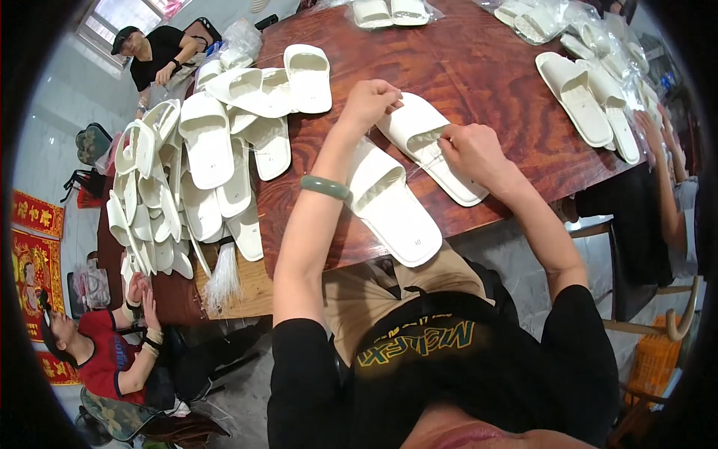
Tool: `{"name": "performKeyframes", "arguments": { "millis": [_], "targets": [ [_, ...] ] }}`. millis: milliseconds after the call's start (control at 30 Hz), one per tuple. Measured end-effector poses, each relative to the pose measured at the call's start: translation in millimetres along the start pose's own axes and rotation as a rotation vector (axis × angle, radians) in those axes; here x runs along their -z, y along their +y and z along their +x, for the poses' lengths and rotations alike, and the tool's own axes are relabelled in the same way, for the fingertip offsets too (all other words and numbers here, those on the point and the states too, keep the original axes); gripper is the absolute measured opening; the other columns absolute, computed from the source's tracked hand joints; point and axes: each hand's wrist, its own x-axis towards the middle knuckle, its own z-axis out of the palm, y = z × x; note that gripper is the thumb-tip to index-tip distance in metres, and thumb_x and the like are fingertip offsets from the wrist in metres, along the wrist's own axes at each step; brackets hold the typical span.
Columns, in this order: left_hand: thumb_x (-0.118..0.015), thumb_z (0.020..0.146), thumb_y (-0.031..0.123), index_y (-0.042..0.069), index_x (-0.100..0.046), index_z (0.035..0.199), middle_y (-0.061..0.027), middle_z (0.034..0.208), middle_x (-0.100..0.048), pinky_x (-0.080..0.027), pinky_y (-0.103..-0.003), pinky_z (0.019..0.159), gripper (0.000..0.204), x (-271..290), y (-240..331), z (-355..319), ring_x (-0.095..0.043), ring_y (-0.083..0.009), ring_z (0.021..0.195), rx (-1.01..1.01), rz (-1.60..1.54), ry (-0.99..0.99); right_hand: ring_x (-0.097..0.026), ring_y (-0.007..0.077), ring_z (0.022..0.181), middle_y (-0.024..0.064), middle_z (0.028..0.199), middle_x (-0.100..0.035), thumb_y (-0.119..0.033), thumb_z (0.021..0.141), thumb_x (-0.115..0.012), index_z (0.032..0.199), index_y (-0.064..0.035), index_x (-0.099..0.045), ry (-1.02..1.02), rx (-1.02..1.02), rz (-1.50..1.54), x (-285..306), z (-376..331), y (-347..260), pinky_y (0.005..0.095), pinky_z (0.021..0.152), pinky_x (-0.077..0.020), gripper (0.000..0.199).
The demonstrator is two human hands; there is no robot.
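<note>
White slipper (436, 156) on surface (441, 60), left hand (371, 103) pinching its toe (410, 102), right hand (473, 153) pinching strap (419, 123) edge, likely to steady it.

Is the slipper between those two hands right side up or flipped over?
Right side up: the white slipper shows its strap and insole facing upward.

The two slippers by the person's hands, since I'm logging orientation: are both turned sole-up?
No, the nearer slipper and the farther slipper both show their straps and insoles upward.
</note>
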Motion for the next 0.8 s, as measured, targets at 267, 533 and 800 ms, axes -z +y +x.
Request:
{"name": "performKeyframes", "arguments": {
  "millis": [267, 533, 800],
  "targets": [
    [-0.063, 0.082, 0.010, -0.002, -0.064, 0.080, -0.0046, 0.063, -0.059, -0.032, -0.022, 0.038, 0.012, 9, -3, -13, -0.048, -0.0080, 0.046, 0.280, -0.027, -0.089, -0.060, 0.0377, 0.064, 0.0204, 0.064, -0.058, -0.013, 0.077, -0.056, 0.068, 0.0011, -0.057, 0.021, 0.032, 0.023, 15, -13, -3, 0.0462, 0.060, -0.0470, 0.017],
    [-0.066, 0.081, 0.010, -0.002, -0.065, 0.093, -0.0034, 0.076, -0.064, -0.038, -0.017, 0.043, 0.017, 17, -15, -11, -0.055, -0.0057, 0.056, 0.276, -0.154, -0.267, -0.059, 0.0376, 0.062, 0.0214, 0.062, -0.057, -0.010, 0.077, -0.054, 0.064, 0.0024, -0.057, 0.013, 0.061, -0.145, 8, -8, -6, 0.0456, 0.059, -0.0471, 0.018],
    [-0.064, 0.082, 0.010, -0.002, -0.065, 0.100, -0.0045, 0.078, -0.065, -0.039, -0.017, 0.043, 0.022, 23, -11, -22, -0.055, -0.0062, 0.055, 0.255, -0.091, -0.184, -0.061, 0.0358, 0.068, 0.0189, 0.068, -0.062, -0.015, 0.077, -0.058, 0.080, -0.0033, -0.067, 0.162, -0.065, 0.083, -23, 32, -2, 0.0437, 0.065, -0.0479, 0.015]
  ]
}}
